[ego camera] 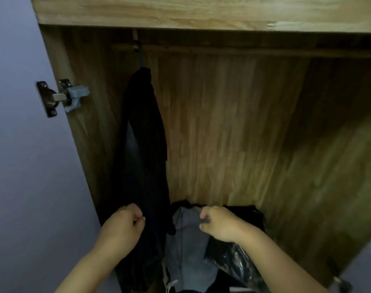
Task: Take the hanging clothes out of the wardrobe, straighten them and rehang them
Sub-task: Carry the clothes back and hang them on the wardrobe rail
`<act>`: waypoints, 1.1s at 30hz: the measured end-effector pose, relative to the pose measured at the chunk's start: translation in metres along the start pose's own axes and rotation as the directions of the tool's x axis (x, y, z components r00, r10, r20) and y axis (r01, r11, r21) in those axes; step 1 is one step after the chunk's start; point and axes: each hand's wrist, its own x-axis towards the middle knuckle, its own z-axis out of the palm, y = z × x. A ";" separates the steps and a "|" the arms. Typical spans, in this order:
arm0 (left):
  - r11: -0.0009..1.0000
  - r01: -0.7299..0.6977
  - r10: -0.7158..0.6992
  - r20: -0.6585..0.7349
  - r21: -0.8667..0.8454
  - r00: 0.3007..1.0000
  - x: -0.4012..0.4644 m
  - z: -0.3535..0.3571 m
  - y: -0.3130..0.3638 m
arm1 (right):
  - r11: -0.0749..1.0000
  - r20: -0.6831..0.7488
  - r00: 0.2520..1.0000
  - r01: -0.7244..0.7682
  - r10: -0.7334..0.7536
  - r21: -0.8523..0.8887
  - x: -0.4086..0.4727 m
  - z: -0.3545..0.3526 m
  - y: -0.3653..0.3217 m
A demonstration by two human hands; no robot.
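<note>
Head view, looking into an open wardrobe [233, 123]. At the wardrobe's left end, one dark garment [142, 144], hanging long and bunched from the rail [243, 50] up near the wardrobe's top. Just a thin hook [139, 58] to see between rail and cloth. Down on the wardrobe's floor, a grey cloth [186, 250] in a heap, with dark clothes [248, 212] and a shiny plastic bag [237, 263] beside. On the wardrobe's left edge, a metal hinge [59, 96]. Left hand [125, 224] low at the wardrobe's left side, fingers curled in tight, thumb and first finger seeming to pinch the near edge of the dark garment. Right hand [220, 225] low in the wardrobe's middle, just over the grey heap, fingers curled in too; cannot tell about any hold on cloth there. Looks like the very start of taking out, or a first tug to straighten: dark garment on the rail, not yet lifted off, lower part held. Next, probably: reach up to the hook near the wardrobe's top, lift off the rail, bring out of the wardrobe. Needs one free hand going high, and a soft pull, not a yank, so as not to drag the cloth down onto the wardrobe's floor.
</note>
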 end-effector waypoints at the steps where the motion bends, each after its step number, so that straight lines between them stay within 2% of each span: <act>1: 0.999 -0.028 0.027 0.066 0.020 0.997 -0.004 0.004 -0.002 | 1.000 0.009 1.000 -0.028 0.028 0.002 -0.010 0.008 0.001; 4: 0.991 -0.132 0.122 0.227 0.030 0.966 -0.016 0.019 -0.005 | 0.992 0.043 0.992 -0.122 0.122 0.009 -0.045 0.032 0.007; 7: 0.974 -0.221 0.183 0.402 0.051 0.897 -0.029 0.035 0.004 | 0.976 0.072 0.974 -0.218 0.216 0.012 -0.087 0.051 0.019; 11: 0.931 -0.343 0.186 0.644 0.126 0.742 -0.049 0.062 0.031 | 0.943 0.088 0.940 -0.331 0.329 0.015 -0.150 0.069 0.042; 15: 0.862 -0.495 0.207 0.817 0.108 0.539 -0.078 0.095 0.072 | 0.863 0.052 0.863 -0.504 0.502 0.035 -0.218 0.083 0.063; 18: 0.804 -0.593 0.283 0.857 0.032 0.431 -0.109 0.119 0.103 | 0.811 0.038 0.817 -0.576 0.575 0.108 -0.273 0.090 0.074; 21: 0.727 -0.687 0.334 0.869 0.009 0.365 -0.152 0.138 0.133 | 0.728 -0.007 0.738 -0.664 0.675 0.174 -0.328 0.107 0.091; 26: 0.549 -0.835 0.448 0.854 -0.030 0.264 -0.248 0.168 0.186 | 0.599 0.022 0.617 -0.771 0.787 0.217 -0.434 0.138 0.112; 30: 0.437 -0.887 0.481 0.872 -0.149 0.090 -0.334 0.192 0.220 | 0.514 0.007 0.530 -0.825 0.848 0.235 -0.529 0.163 0.119; 33: 0.390 -0.886 0.490 0.871 -0.252 -0.033 -0.397 0.206 0.241 | 0.432 0.007 0.454 -0.853 0.891 0.292 -0.593 0.185 0.120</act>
